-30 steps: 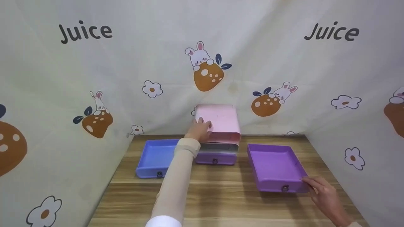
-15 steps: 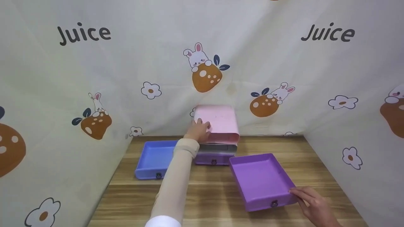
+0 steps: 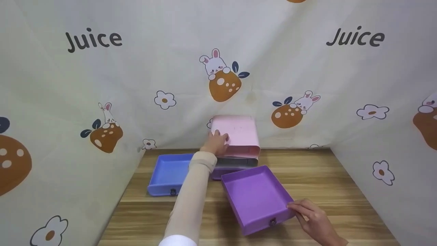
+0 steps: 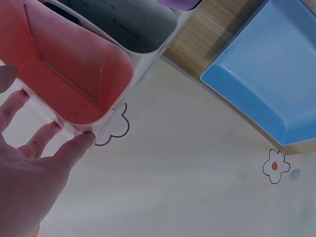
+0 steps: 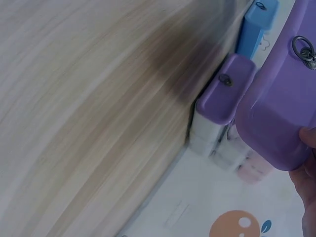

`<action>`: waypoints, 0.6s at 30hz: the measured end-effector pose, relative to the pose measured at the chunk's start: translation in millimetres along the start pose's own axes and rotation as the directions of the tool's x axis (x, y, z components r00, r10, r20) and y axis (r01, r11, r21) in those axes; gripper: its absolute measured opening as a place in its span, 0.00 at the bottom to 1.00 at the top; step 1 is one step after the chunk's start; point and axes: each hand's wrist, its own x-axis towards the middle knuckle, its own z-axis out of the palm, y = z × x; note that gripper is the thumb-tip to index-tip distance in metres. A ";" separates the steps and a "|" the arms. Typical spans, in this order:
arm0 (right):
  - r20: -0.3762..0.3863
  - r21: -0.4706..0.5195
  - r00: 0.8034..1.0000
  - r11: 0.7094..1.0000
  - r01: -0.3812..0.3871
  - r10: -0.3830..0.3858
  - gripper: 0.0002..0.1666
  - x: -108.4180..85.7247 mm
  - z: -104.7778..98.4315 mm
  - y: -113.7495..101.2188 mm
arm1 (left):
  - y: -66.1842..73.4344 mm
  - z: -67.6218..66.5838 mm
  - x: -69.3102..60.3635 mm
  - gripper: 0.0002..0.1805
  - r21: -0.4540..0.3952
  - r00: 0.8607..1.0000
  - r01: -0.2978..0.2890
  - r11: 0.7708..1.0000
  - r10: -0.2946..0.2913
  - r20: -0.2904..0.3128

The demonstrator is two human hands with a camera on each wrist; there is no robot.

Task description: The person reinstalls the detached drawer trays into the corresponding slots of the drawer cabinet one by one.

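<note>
The purple drawer (image 3: 257,194), held by its front right corner, is tilted in front of the stack; my right hand (image 3: 315,220) pinches it there between thumb and fingers. In the right wrist view the drawer (image 5: 281,98) hangs over the wood, its ring handle (image 5: 306,52) showing. My left hand (image 3: 215,143) rests with spread fingers on the pink case (image 3: 237,130) topping the stack. Seen from the left wrist, the fingertips (image 4: 81,140) touch the edge of the pink case (image 4: 74,59), which is hollow, with a grey open case (image 4: 128,24) beneath. The lowest tier has a purple drawer front (image 5: 227,91).
A blue drawer (image 3: 170,172) with a ring handle lies on the wooden table (image 3: 324,181) left of the stack, partly hidden by my left sleeve (image 3: 187,201). Behind the table and at both sides hangs a printed cloth (image 3: 177,68).
My right hand has carried the purple drawer leftward from the right side to in front of the stack, and the drawer has turned. The left hand stays on the pink case.
</note>
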 end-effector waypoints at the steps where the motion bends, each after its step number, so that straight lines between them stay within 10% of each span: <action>1: -0.001 0.001 1.000 1.000 0.002 -0.002 0.13 1.3 2.5 -0.8 | 3.1 -4.8 -3.1 0.14 -0.013 1.000 0.012 1.000 -0.012 0.027; 9: -0.004 0.035 1.000 0.999 0.006 -0.006 0.08 10.2 17.1 -5.5 | 2.1 -3.0 -1.8 0.15 -0.014 0.999 0.021 1.000 -0.020 0.030; 18: -0.009 0.058 1.000 0.998 0.017 -0.016 0.26 18.8 29.8 -4.7 | 2.0 -2.6 -3.1 0.15 0.019 1.000 0.014 1.000 -0.014 0.020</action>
